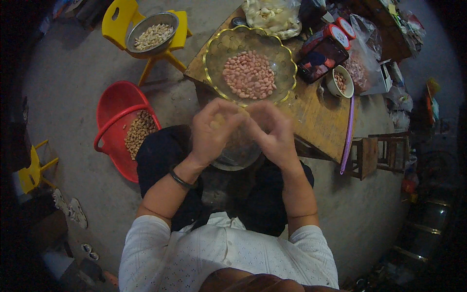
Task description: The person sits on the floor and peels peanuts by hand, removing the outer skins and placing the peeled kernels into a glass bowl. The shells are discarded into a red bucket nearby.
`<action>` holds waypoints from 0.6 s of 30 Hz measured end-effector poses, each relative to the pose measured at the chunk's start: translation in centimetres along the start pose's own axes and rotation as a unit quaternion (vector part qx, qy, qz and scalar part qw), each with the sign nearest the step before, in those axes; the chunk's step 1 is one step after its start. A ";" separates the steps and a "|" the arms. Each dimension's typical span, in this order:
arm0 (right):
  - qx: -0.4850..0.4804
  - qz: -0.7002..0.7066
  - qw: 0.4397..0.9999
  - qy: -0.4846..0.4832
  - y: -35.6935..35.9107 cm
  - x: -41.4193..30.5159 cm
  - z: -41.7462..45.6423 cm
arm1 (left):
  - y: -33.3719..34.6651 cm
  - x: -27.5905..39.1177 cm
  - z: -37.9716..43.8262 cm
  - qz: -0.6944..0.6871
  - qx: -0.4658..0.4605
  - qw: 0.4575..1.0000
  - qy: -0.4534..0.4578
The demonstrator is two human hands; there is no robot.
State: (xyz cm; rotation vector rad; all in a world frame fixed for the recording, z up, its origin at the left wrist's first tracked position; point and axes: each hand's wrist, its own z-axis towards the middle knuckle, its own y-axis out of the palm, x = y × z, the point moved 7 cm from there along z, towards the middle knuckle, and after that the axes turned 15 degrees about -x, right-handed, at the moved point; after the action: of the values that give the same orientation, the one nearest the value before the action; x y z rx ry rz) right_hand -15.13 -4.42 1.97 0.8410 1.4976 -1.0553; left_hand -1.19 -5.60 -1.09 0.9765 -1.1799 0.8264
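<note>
My left hand (pixel 217 129) is curled around one or more pale tan pieces, which look like peanuts in the shell. Its fingertips meet those of my right hand (pixel 271 133) in front of a gold-rimmed scalloped bowl (pixel 209 78); both hands are blurred, and what lies between the fingertips cannot be made out. Pink shelled peanuts (pixel 250 75) fill the middle of that bowl. Below the hands a round metal basin (pixel 237 162) rests between my knees, its contents mostly hidden. To the left, a red plastic basket (pixel 118 95) holds unshelled peanuts (pixel 140 131).
A metal bowl (pixel 131 36) of pale shells stands on a yellow chair (pixel 180 33). On the wooden table (pixel 317 120) are a phone (pixel 323 60), a small bowl (pixel 344 91) of nuts, a full plastic bag (pixel 273 18) and red-lidded jars (pixel 339 36). Wooden stools (pixel 366 157) stand right.
</note>
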 end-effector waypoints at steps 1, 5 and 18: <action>0.002 0.006 1.000 -0.003 0.1 0.1 0.0 | 0.0 0.0 0.0 -0.006 -0.005 1.000 -0.001; -0.001 0.019 1.000 -0.001 0.5 0.3 0.2 | 0.0 -0.1 -0.2 -0.032 -0.015 0.999 -0.010; -0.007 0.497 0.867 0.027 1.7 3.5 1.3 | 0.7 -1.4 0.7 -0.175 -0.021 0.984 -0.025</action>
State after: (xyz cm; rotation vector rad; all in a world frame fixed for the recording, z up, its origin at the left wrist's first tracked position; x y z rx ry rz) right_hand -13.78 -5.09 -1.79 1.4134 0.8736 -0.2361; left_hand -2.36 -5.98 -2.30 1.1350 -1.0244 0.4963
